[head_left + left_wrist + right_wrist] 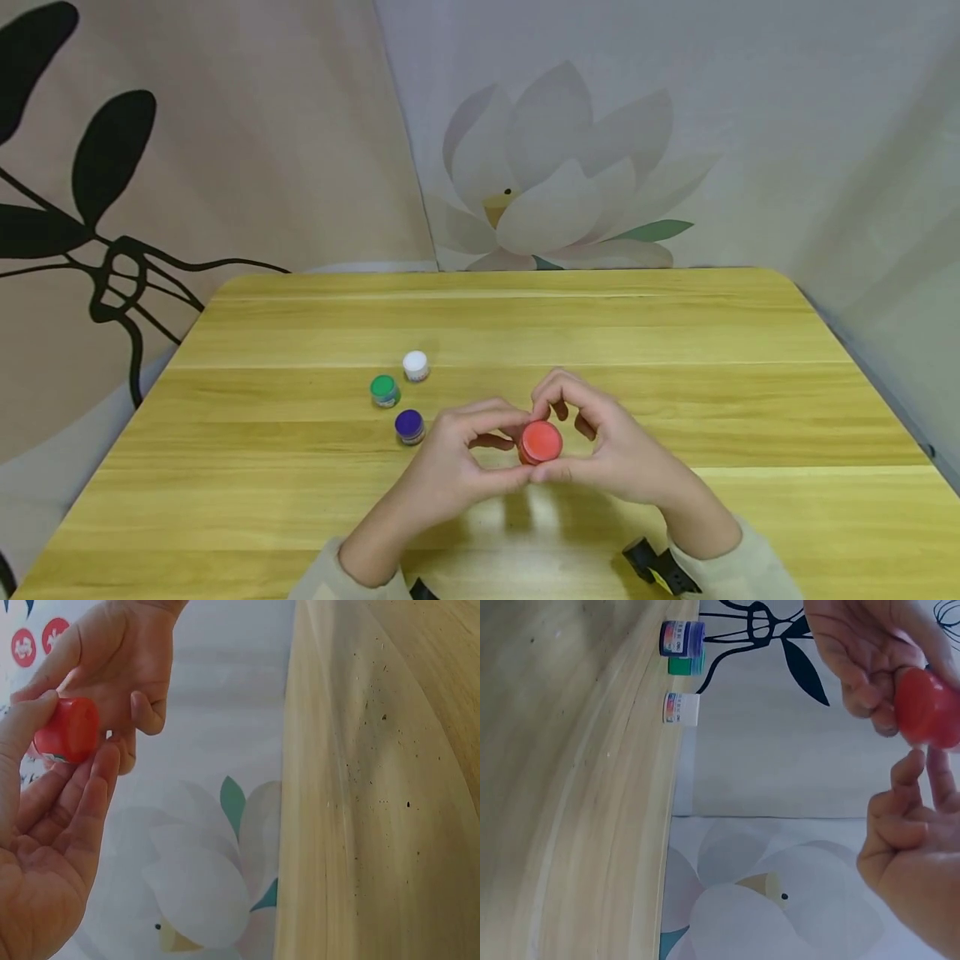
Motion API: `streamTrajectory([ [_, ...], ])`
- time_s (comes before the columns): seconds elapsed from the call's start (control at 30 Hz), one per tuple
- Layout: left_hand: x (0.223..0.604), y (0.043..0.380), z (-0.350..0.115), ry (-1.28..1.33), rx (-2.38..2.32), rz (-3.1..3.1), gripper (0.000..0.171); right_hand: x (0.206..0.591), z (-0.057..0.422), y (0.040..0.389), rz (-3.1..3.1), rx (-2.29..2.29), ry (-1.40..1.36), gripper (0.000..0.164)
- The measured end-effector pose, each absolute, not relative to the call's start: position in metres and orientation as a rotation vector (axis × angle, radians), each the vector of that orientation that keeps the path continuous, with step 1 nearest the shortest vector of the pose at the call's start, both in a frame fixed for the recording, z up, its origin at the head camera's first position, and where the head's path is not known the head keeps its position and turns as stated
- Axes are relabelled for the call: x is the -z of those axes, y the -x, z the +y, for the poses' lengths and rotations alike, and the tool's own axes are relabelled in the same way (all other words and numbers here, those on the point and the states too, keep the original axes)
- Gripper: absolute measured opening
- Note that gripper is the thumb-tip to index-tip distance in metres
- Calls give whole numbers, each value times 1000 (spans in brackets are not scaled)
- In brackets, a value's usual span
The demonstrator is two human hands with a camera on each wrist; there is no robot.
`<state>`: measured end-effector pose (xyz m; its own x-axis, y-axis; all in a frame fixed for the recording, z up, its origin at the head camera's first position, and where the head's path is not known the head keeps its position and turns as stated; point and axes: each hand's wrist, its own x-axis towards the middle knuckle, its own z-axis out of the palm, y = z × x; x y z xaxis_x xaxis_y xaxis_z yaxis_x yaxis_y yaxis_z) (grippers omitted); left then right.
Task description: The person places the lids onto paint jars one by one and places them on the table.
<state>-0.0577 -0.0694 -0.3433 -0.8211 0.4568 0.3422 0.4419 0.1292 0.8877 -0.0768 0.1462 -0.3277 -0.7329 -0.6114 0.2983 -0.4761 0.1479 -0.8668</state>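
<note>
A small red paint jar (541, 442) is held up above the table between both hands, its red lid facing the head camera. The left hand (471, 450) grips it from the left, with thumb and fingers around its side. From the right, the right hand (611, 437) pinches it between thumb and index finger, the other fingers curled loosely. In the left wrist view the red jar (67, 730) shows its smooth red bottom. The right wrist view has the red jar (928, 707) at the right edge, partly covered by the fingers.
Left of the hands, on the wooden table (262, 483), stand a white-lidded jar (416, 366), a green-lidded jar (385, 391) and a purple-lidded jar (409, 427). A curtain with a printed flower (562, 167) hangs behind the table. Black straps (660, 567) are near the right sleeve.
</note>
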Motion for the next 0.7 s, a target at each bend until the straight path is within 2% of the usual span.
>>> streamTrajectory([
  [0.3,342,58,-70,-932,-1781,2412,33,331,156,83,2063,1677,1377,42],
  [0.57,342,58,-66,-953,-1814,2397,33,326,155,80,2325,1585,1171,43],
  [0.7,342,57,-66,-923,-1827,2387,30,327,155,81,2309,1556,1189,46],
])
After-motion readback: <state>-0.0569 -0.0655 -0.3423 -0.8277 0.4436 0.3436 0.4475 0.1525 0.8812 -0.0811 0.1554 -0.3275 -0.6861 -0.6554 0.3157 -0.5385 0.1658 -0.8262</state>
